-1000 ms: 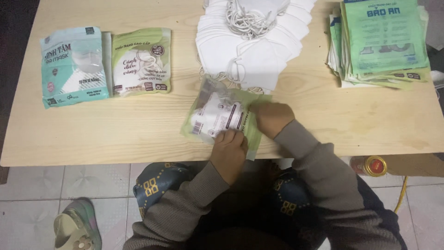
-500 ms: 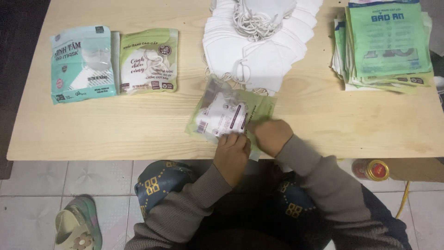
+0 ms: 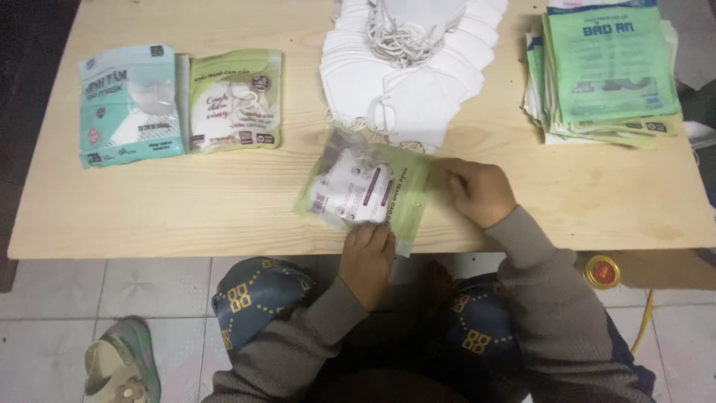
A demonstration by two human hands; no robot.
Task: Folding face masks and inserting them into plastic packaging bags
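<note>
Lying between both hands, green mask pouch [image 3: 365, 190] pinched by left grip [image 3: 367, 254], right grip [image 3: 477, 190].

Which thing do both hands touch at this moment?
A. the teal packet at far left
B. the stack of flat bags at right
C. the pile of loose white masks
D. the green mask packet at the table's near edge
D: the left hand and right hand both rest on the green mask packet.
</note>
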